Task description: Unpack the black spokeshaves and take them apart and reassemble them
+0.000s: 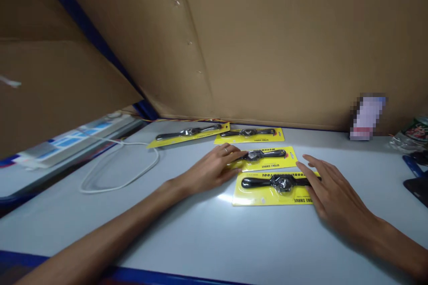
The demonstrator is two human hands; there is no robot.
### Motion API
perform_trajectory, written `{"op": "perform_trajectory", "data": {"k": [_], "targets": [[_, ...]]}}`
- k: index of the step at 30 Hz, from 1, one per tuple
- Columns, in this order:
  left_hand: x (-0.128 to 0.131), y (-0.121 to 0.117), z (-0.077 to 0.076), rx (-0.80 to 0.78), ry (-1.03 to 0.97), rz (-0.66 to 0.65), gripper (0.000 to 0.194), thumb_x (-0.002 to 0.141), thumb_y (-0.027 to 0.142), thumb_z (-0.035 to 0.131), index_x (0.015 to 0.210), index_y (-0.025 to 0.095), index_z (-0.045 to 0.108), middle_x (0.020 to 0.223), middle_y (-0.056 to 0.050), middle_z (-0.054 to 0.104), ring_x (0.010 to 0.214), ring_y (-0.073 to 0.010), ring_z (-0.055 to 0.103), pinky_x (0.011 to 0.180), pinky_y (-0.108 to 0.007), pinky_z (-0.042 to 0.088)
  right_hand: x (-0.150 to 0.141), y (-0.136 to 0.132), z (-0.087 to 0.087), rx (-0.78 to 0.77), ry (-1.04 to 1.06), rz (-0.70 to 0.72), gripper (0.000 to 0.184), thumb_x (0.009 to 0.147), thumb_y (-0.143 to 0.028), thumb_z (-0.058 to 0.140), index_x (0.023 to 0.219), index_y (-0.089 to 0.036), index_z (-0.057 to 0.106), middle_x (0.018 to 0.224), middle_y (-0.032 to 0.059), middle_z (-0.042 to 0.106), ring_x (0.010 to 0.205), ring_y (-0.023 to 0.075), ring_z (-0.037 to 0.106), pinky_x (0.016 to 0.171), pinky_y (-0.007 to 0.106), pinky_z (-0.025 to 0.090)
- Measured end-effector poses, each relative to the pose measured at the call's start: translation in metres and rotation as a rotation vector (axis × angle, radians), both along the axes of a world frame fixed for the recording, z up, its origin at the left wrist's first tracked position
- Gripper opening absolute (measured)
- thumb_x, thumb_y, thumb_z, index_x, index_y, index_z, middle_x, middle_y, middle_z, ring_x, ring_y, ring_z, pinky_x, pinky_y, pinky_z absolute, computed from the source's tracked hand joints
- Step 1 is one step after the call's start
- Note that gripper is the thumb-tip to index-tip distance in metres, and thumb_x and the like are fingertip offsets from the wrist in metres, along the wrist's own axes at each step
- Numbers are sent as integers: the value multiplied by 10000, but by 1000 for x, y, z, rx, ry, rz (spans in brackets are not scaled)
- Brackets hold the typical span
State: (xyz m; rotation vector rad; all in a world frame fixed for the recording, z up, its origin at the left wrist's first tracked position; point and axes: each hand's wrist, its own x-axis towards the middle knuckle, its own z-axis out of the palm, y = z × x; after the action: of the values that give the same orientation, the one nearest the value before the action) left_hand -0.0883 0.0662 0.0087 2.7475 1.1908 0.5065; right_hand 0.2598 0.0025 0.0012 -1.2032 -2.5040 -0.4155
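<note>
Several yellow-carded spokeshave packs lie on the table, each with a black two-handled spokeshave under clear plastic. My left hand [217, 163] has its thumb and fingers closed on the left end of the middle spokeshave pack [267, 161]. Nearest to me lies another spokeshave pack [267, 197], its printing upside down in my view. Over its right end is my right hand [331, 187], fingers apart, hiding that end; whether it touches the card I cannot tell. Farther back, a tilted spokeshave pack [203, 132] overlaps the left edge of a flatter spokeshave pack [261, 138].
A white cable [123, 187] loops across the left of the grey table [200, 240], near a white power strip [73, 140]. Brown cardboard [267, 44] walls the back. At right stand a pixelated object [368, 118] and a clear plastic bottle [411, 136].
</note>
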Motion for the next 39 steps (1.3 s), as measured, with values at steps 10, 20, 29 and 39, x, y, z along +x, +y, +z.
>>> {"op": "perform_trajectory", "data": {"k": [10, 20, 29, 39], "targets": [[-1, 6, -4, 45, 1, 80, 375, 1029, 325, 461, 1362, 187, 569, 1145, -116, 641, 1049, -267, 589, 919, -480, 532, 5, 9, 6, 44, 163, 102, 272, 989, -144, 457, 1181, -130, 649, 1287, 177, 596, 1191, 304, 561, 981, 528, 528], [-3, 8, 0, 41, 18, 104, 270, 1005, 280, 456, 1130, 149, 656, 1068, -124, 658, 991, -262, 604, 879, -449, 526, 2, 1, -1, -56, -45, 95, 522, 786, 27, 420, 1195, -166, 680, 1148, 116, 708, 983, 255, 646, 845, 427, 557], [-29, 11, 22, -89, 195, 143, 149, 942, 233, 499, 957, 192, 641, 970, -83, 653, 843, -209, 601, 719, -329, 450, 11, 4, 3, 35, -82, 23, 432, 742, 29, 469, 1057, -125, 721, 1201, 173, 674, 1124, 323, 606, 949, 501, 530], [-46, 15, 26, -99, 231, 192, 132, 897, 233, 509, 896, 214, 640, 900, -57, 678, 789, -196, 602, 679, -315, 416, -1, -3, -4, -18, 32, 0, 746, 721, 42, 380, 1442, -119, 486, 1237, 180, 628, 989, 265, 663, 757, 418, 606]]}}
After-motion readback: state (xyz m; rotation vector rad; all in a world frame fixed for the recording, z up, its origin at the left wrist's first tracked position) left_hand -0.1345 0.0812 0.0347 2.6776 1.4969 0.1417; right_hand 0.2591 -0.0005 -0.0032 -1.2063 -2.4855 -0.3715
